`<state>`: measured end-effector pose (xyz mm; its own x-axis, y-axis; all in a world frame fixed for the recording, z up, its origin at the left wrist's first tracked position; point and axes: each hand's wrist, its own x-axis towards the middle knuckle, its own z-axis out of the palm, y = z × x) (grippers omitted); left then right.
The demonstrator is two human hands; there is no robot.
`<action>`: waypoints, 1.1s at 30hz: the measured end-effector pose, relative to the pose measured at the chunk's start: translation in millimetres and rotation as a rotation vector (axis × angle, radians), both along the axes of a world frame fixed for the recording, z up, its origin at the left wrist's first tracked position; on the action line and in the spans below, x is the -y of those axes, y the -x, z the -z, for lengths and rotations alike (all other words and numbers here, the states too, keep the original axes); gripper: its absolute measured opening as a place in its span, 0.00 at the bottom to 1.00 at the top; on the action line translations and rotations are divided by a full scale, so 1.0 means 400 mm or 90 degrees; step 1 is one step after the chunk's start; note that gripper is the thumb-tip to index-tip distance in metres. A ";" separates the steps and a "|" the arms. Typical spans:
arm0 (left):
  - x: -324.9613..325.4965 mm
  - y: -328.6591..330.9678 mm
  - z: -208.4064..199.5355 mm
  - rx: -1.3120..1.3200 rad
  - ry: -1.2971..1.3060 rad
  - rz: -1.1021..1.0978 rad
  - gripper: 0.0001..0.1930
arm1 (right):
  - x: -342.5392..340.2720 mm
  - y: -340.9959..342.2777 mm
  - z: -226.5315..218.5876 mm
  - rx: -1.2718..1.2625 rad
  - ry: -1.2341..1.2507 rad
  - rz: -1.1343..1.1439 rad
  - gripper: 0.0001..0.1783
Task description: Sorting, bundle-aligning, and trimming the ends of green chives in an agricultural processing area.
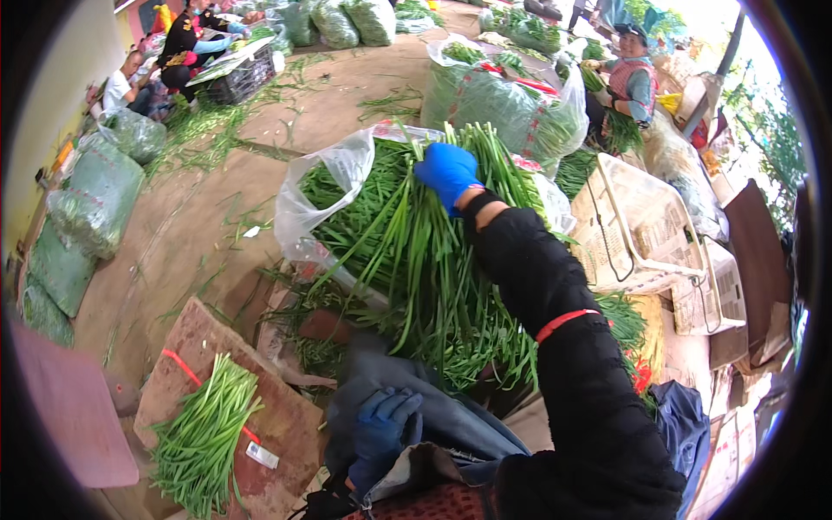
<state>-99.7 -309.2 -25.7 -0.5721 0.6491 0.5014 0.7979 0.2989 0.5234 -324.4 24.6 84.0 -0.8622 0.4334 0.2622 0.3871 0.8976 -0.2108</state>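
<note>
My right hand (448, 173), in a bright blue glove, is closed around the pale stem ends of a bunch of garlic chives (425, 251). Its long leaves hang down toward my knees, over a clear plastic bag (299, 204) packed with more chives. Low in the middle, my left hand (381, 426), in a darker blue glove, rests by my lap with its fingers loosely apart and nothing seen in them. To its left, a separate bunch of chives (206, 425) lies across a red strip (180, 364) on a wooden board (286, 433); a small white tag (262, 455) is beside it.
Cream plastic crates (611, 234) stand to the right. Another filled bag (494, 113) is behind mine, with a seated person (633, 82) beside it. More people work at the far left by a black crate (245, 80). Stuffed bags (95, 195) line the left wall; leaves litter the floor.
</note>
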 end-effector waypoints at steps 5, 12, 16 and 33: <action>0.019 0.006 0.053 -0.006 -0.019 0.003 0.16 | 0.065 0.060 0.083 0.076 -0.048 -0.025 0.11; 0.015 0.016 0.034 -0.020 -0.040 0.027 0.15 | 0.042 0.083 0.111 0.109 0.014 0.024 0.09; 0.035 -0.003 0.011 0.032 -0.020 -0.016 0.16 | 0.016 0.066 -0.038 0.010 0.044 -0.008 0.13; 0.130 -0.052 -0.129 0.122 -0.013 -0.027 0.26 | 0.140 -0.234 -0.174 -0.103 0.029 -0.302 0.15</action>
